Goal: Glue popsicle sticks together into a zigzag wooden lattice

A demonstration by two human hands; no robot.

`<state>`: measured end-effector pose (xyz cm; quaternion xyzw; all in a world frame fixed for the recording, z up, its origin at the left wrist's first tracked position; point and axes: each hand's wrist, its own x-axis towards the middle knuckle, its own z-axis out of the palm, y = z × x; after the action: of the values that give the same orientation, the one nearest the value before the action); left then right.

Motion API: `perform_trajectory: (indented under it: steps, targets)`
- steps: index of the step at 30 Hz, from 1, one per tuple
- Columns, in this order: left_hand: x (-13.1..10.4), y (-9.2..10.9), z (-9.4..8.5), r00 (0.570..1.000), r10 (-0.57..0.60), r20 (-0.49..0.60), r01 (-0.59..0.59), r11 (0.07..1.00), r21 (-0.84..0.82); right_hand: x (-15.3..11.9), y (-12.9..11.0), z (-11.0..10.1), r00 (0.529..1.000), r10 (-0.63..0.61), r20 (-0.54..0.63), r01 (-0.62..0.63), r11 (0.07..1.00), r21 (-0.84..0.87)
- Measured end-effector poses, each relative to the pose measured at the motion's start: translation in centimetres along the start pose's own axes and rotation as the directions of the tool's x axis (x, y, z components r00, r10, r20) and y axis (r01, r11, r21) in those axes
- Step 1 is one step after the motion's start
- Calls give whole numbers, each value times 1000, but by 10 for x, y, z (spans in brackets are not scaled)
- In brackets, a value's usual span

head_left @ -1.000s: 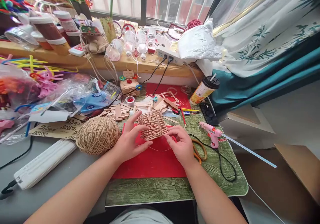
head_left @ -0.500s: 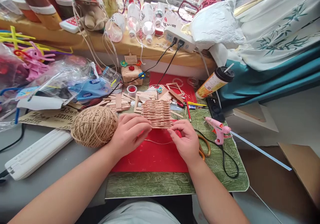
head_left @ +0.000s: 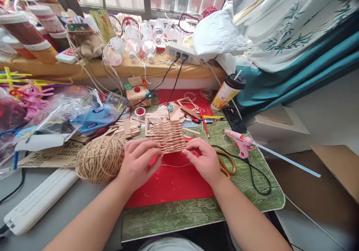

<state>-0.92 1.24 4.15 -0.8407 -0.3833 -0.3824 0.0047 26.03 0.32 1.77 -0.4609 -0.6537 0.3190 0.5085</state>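
A block of layered wooden craft sticks is held over the red mat, its ridged side facing me. My left hand pinches its near left corner between thumb and fingers. At the near right corner, my right hand has its thumb and fingertips closed on the same block. A thin pale cord lies on the mat below it. The ball of jute twine rests close beside my left hand. Orange-handled scissors lie right of my right hand, partly hidden by it.
A pink glue gun with a long glue stick lies at the right. Loose craft sticks and a small decorated stick box are behind the block. A lidded drink cup stands back right. Black cables hang from the power strip.
My view has tilted up and turned slightly, so the surroundings shift across the picture. Both hands keep their hold on the craft-stick block, which looks slightly more tilted now.
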Motion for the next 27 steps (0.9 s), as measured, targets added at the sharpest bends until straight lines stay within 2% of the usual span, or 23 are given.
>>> perform_trajectory:
  steps: [3, 7, 12, 16, 27]
  targets:
    - [0, -2, 1, 1000, -25, 16, 25, 1000, -1, 1, 8, 0, 999, 44, 22, -46, 996, 79]
    - [-2, -3, 3, 997, -74, 16, 74, 997, -1, 1, 15, 1, 995, 87, 59, -92, 991, 93]
    - [-3, -2, 4, 996, -86, 9, 86, 996, 3, 2, 10, 3, 996, 25, 85, -32, 996, 78]
    - [-3, -2, 3, 995, -102, 6, 102, 995, 3, 2, 5, 1, 996, -35, 77, 32, 999, 41]
    - [0, 1, 2, 995, -87, 51, 86, 996, 25, 10, 0, 9, 1000, -20, -22, 22, 994, 103]
